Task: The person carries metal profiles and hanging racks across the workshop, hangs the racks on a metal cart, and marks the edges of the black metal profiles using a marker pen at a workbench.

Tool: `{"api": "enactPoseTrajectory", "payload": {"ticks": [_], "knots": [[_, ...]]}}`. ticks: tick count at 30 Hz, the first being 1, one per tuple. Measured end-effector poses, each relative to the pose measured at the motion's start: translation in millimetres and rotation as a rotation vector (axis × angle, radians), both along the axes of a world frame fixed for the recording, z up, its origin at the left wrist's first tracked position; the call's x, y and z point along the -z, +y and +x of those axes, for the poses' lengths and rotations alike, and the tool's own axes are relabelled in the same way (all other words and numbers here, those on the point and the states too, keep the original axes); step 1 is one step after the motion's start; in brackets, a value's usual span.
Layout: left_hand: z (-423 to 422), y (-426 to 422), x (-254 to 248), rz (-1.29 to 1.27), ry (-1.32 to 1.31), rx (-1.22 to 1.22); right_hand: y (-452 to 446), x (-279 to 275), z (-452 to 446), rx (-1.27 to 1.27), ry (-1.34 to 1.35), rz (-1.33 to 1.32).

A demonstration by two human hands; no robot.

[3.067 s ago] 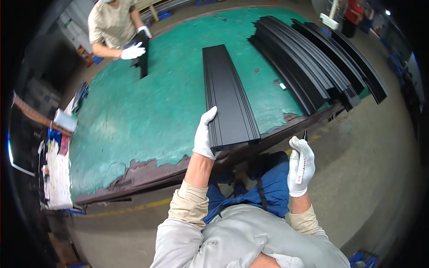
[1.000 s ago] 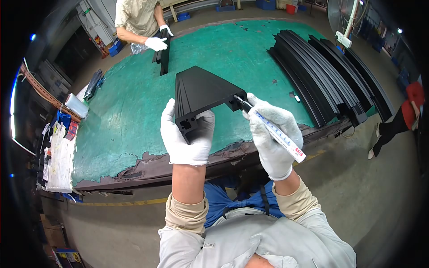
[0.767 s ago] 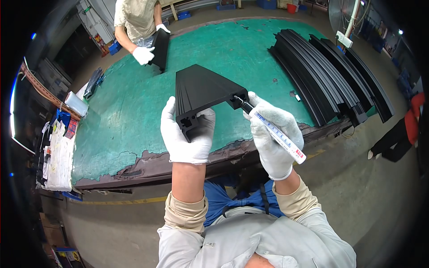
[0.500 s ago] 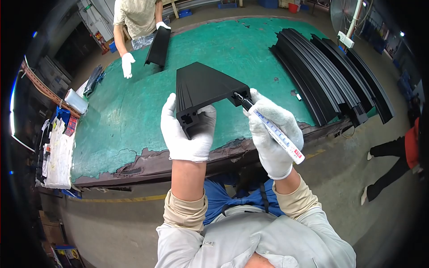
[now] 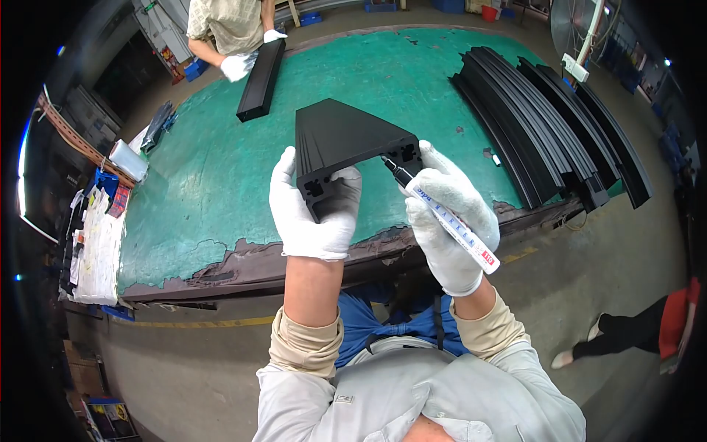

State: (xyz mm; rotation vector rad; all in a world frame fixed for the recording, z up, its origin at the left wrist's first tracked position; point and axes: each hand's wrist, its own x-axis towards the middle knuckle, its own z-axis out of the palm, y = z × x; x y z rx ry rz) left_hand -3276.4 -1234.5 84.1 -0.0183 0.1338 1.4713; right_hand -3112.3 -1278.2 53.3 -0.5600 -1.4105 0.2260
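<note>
My left hand (image 5: 315, 214), in a white glove, grips the near left end of a black extruded profile (image 5: 350, 135). The profile is raised above the green table, its hollow cut end turned toward me. In my right hand (image 5: 453, 217), also gloved, is a white marker pen (image 5: 456, 230) with a black tip section. Its tip lies close to the inner edge of the profile's right end; whether it touches I cannot tell. The fingers of my right hand are also against the profile's right corner.
A green table (image 5: 199, 191) with a torn front edge lies before me. Several long black profiles (image 5: 515, 125) rest at its right. Across it a co-worker (image 5: 228, 29) in white gloves handles another black profile (image 5: 261, 81). At the right, a person in red (image 5: 674, 320) stands on the floor.
The marker's tip has shifted slightly down and left, off the profile's corner. The co-worker's hand has moved to their profile, which has turned over. The person in red has shifted.
</note>
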Motion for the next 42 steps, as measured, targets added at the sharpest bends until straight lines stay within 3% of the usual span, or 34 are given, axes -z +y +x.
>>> {"api": "enactPoseTrajectory", "payload": {"ticks": [11, 24, 42], "knots": [[-0.3, 0.8, 1.3, -0.016, -0.002, -0.001, 1.2, -2.7, -2.7, 0.071, -0.12, 0.049], [-0.6, -0.9, 0.0, -0.014, -0.025, 0.002, -2.4, -2.9, -3.2, 0.022, -0.064, 0.017], [-1.4, 0.7, 2.7, -0.042, 0.0, 0.027, -12.4, -12.3, -10.8, 0.175, -0.318, 0.056]]}}
